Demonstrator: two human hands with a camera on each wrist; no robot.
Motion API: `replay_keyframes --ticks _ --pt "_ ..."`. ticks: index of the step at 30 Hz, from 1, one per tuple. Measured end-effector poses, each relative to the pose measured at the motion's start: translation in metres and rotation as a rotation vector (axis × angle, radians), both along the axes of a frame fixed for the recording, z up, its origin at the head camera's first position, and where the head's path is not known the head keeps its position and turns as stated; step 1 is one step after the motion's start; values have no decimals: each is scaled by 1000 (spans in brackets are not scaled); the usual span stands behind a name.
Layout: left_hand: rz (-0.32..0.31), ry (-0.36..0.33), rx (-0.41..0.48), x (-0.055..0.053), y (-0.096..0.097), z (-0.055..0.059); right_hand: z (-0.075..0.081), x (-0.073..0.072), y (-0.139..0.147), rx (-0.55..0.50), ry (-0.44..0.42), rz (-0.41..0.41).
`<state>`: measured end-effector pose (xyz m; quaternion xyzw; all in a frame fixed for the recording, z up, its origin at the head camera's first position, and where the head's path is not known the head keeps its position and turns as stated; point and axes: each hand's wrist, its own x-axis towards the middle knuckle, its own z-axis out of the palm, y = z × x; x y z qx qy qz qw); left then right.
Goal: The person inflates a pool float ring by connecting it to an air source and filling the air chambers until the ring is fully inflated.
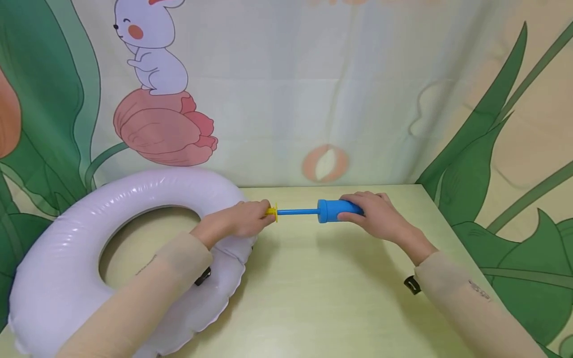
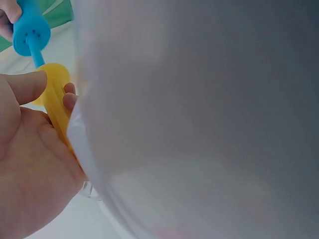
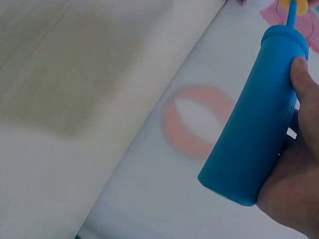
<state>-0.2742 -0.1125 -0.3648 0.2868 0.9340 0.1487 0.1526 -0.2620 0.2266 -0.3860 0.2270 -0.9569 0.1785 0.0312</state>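
A hand pump with a blue barrel [image 1: 332, 211] and a yellow handle [image 2: 56, 107] is held level above the table, between both hands. My left hand [image 1: 246, 219] grips the yellow handle, its thumb lying along the handle near the flange. Around the blue barrel, my right hand [image 1: 378, 214] curls its fingers from the right side. A length of blue rod [image 1: 297, 212] shows between handle and barrel. Beneath and beside the left forearm lies a white inflated swim ring [image 1: 58, 258], which fills much of the left wrist view.
The pale yellow-green table [image 1: 304, 298] ends at a printed cloth backdrop [image 1: 268, 99] with a rabbit and leaves. Black wrist straps [image 1: 412, 285] show under the sleeves. The swim ring takes up the table's left side.
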Motion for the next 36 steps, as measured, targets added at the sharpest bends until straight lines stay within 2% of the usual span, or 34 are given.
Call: replay_keyframes --ticks 5,8,10,15,19,28,32,36 --pt "15 -7 10 -2 -3 0 0 -4 25 -20 5 -4" --pt "20 -7 16 -3 -6 -2 -3 -5 28 -15 26 -14" --pt "-1 3 24 -4 -7 -4 -6 -5 24 -3 50 -21" --pt "-59 31 52 -6 -5 -7 -9 -2 -1 40 154 -32" --pt "-51 36 49 -7 -5 -5 -9 1 -30 59 227 -32" --pt "-32 49 27 -4 -4 -6 -11 1 -94 97 260 13" --pt "-35 72 17 -3 -3 -4 -12 -1 -99 65 231 22" --pt "-33 76 24 -6 -3 -4 -15 -6 -84 47 217 6"
